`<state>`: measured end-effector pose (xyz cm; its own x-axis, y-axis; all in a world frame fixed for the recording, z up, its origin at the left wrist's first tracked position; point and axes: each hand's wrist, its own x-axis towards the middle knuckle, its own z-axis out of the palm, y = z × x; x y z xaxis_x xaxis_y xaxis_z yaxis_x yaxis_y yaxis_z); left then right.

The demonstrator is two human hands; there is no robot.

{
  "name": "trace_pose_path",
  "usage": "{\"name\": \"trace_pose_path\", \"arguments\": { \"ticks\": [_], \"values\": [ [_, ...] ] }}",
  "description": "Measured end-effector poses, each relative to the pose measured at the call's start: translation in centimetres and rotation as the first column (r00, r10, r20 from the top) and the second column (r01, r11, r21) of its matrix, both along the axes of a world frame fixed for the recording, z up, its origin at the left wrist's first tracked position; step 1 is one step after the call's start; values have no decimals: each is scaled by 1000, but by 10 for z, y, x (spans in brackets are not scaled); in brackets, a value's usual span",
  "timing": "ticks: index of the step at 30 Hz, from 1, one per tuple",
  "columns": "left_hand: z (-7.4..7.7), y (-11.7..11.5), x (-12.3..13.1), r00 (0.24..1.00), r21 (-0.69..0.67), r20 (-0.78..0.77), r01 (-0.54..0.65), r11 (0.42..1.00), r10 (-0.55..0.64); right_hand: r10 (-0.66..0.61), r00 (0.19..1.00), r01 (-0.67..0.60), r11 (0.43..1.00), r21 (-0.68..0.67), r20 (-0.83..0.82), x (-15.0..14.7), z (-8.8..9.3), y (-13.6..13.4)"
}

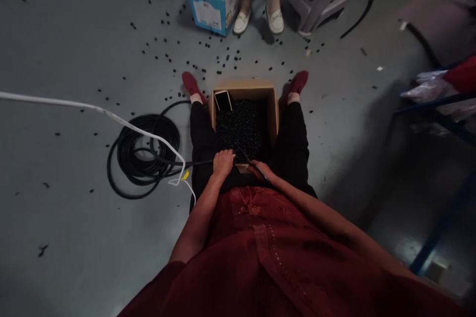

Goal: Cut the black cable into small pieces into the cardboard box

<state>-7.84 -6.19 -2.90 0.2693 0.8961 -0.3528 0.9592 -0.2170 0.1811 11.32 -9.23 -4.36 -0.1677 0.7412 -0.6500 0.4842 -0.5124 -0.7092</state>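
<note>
My left hand (pixel 223 162) is closed around the end of a black hose (pixel 201 162), over the near edge of a cardboard box (pixel 274 114). The hose runs left to a loose coil (pixel 169 133) on the floor. In my right hand (pixel 262 172) is a pair of scissors (pixel 243 152), its blades pointing up and left toward the hose end. Dim light hides whether the blades touch the hose. Between my legs, the box holds many small black pieces (pixel 240 126). A phone-like dark rectangle with a pale rim (pixel 223 101) leans in its far left corner.
A white cord (pixel 137 129) with a yellow tag (pixel 185 175) crosses from the left. Small black bits are scattered over the grey floor. Ahead are a blue carton (pixel 208 5), another person's white shoes (pixel 275 21) and a plastic stool (pixel 316 7). A blue frame (pixel 439 109) stands right.
</note>
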Motion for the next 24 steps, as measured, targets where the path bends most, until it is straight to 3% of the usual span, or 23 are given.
{"name": "trace_pose_path", "arguments": {
  "ticks": [5, 9, 15, 24],
  "values": [
    [3, 0, -1, 1000, 3, 6, -10, 1000, 10, 46, 998, -49, 996, 71, 38, 1, 8, 1],
    [3, 0, -3, 999, 24, 34, -26, 999, 25, 101, 995, -101, 994, -37, 5, 6, 9, 0],
    [5, -3, -5, 998, 30, 43, -39, 999, 38, 166, 979, -181, 975, 130, 114, 11, 21, 1],
    [4, -8, -6, 997, 66, 59, -50, 997, 46, 99, 993, -105, 989, 104, 61, 15, 34, -11]
  ]
}}
